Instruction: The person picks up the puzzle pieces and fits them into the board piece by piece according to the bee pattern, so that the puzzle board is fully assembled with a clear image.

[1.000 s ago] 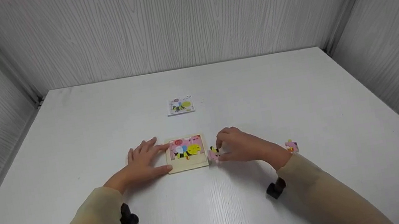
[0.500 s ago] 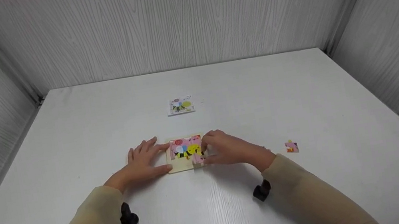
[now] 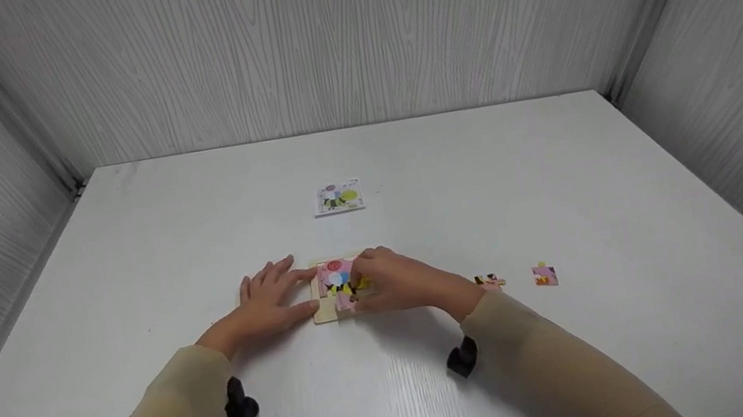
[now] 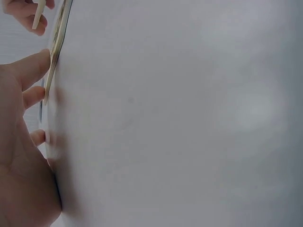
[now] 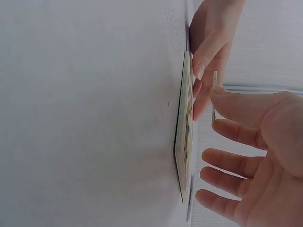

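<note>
A square wooden puzzle board (image 3: 326,314) lies on the table, partly filled with pink bee-picture pieces; its lower left shows bare wood. My left hand (image 3: 268,306) rests at the board's left side with fingers spread, index finger and thumb touching its edge. My right hand (image 3: 395,281) pinches a pink jigsaw piece (image 3: 346,302) between thumb and index finger above the board's lower part. In the right wrist view the held piece (image 5: 214,80) appears edge-on, raised off the board (image 5: 181,127). The right hand hides the board's right side.
Two loose jigsaw pieces lie right of the board, one (image 3: 489,281) near the right wrist and another (image 3: 545,275) farther right. Beyond the board is a small picture card (image 3: 338,197) with the same bee. Pale wood-grain panels (image 3: 327,35) stand behind the table and at both sides.
My right hand has carried the pinched jigsaw piece leftward, from beside the board to over its lower part. A loose piece behind the right wrist has come into view. The left hand stays put.
</note>
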### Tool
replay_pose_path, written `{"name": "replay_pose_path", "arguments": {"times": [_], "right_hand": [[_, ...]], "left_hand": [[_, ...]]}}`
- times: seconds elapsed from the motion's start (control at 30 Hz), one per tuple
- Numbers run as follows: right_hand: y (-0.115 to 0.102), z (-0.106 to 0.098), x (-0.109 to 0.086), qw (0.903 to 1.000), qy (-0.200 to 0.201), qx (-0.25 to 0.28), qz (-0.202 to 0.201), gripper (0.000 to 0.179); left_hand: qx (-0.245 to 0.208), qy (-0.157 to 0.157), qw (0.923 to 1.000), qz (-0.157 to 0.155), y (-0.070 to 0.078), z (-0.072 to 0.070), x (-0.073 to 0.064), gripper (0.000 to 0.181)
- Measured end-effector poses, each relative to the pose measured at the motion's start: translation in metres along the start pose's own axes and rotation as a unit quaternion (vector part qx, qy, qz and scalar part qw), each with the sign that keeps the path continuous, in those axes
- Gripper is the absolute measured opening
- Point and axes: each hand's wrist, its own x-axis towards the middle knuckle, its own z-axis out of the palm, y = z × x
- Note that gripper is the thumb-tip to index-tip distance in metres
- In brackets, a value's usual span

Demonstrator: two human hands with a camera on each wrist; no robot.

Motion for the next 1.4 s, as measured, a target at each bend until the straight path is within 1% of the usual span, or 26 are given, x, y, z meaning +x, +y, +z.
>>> {"name": "replay_pose_path", "arguments": {"times": [0.27, 0.47, 0.7, 0.87, 1.03, 1.13, 1.27, 1.4], "right_hand": [[-0.006, 0.005, 0.011, 0.9998, -0.005, -0.019, 0.008, 0.043], [-0.008, 0.008, 0.015, 0.9995, -0.010, -0.026, 0.014, 0.040], [-0.011, 0.009, 0.020, 0.9989, -0.008, -0.046, -0.003, 0.033], [-0.012, 0.010, 0.022, 0.9976, -0.005, -0.069, -0.006, 0.037], [-0.012, 0.011, 0.022, 0.9973, 0.000, -0.074, -0.004, 0.038], [-0.012, 0.012, 0.023, 0.9971, -0.002, -0.076, -0.002, 0.045], [-0.014, 0.012, 0.024, 0.9965, -0.001, -0.084, -0.001, 0.052], [-0.014, 0.012, 0.024, 0.9961, 0.003, -0.088, -0.002, 0.050]], "left_hand": [[0.005, 0.003, 1.0000, 0.005, 0.000, 0.000, 0.000, 0.063], [0.010, 0.001, 1.0000, -0.001, 0.000, 0.001, 0.000, 0.064], [0.001, 0.013, 0.9999, 0.005, -0.003, 0.002, 0.001, 0.062], [0.004, 0.013, 0.9999, -0.003, -0.001, 0.003, 0.001, 0.062], [0.000, 0.009, 0.9999, -0.008, 0.001, 0.003, 0.002, 0.062], [0.002, 0.009, 0.9999, -0.010, 0.000, 0.004, 0.003, 0.063], [0.002, 0.012, 0.9999, -0.006, -0.001, 0.004, 0.003, 0.063], [0.003, 0.016, 0.9999, 0.000, -0.002, 0.004, 0.003, 0.062]]}}
